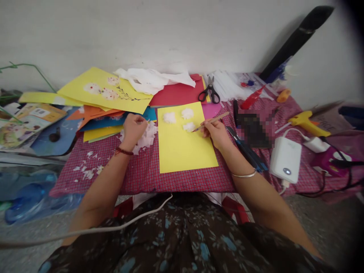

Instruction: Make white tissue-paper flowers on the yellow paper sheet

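A yellow sheet of paper [184,151] lies before me with three fluffy white tissue clumps [170,117] on its upper part. My right hand [214,132] is closed around a wooden pencil [217,118], whose dark tip meets the edge of the lower right clump [189,127]. To the left of the sheet, my left hand [135,129] is closed with its fingertips pinched together. What the pinch holds, if anything, is too small to make out. Right beside that hand is a pile of pale torn tissue pieces [148,137].
Behind lie a yellow sheet with a flower picture [109,89], white tissue [153,79], red paper [176,94] and black scissors [209,93]. At right are a utility knife [241,146], red tube [252,98], yellow glue gun [308,123] and white power bank [286,159]. Scraps [89,172] dot the checked cloth [182,184].
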Motion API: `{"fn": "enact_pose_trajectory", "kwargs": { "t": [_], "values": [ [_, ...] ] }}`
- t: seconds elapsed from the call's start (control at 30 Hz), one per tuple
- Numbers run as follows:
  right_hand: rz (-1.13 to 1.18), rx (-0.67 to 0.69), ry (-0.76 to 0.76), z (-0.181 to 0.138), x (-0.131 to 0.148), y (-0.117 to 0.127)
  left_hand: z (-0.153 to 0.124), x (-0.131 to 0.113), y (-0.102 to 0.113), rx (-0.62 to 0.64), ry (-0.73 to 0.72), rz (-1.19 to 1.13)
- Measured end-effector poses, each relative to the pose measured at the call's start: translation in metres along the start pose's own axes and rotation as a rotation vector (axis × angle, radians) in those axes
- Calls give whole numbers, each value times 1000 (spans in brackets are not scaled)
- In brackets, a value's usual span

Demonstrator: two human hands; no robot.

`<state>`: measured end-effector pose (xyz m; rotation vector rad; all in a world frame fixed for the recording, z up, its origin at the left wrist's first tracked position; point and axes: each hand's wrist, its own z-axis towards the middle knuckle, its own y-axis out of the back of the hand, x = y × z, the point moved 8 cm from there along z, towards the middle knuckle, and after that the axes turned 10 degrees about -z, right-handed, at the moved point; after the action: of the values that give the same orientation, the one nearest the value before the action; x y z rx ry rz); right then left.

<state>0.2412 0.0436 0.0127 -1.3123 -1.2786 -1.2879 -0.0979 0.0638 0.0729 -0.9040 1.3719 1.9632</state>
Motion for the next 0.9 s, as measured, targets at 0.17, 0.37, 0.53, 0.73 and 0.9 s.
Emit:
{"fn": "enact_pose_trajectory", "kwargs": {
  "t": [0.17,0.37,0.53,0.73,0.9],
  "values": [
    [9,53,47,1,2,-4,-6,-37,-9,203,156,-505],
    [-36,60,56,1,5,-5,-29,-78,-59,573,210,-655],
    [-73,77,57,2,4,-6,-40,-64,-103,829,183,-481],
    [-128,155,152,0,4,-15,-39,-39,-120,864,173,-437],
    [-162,101,159,-1,6,-15,-41,-25,-119,746,356,-591]
  ]
}}
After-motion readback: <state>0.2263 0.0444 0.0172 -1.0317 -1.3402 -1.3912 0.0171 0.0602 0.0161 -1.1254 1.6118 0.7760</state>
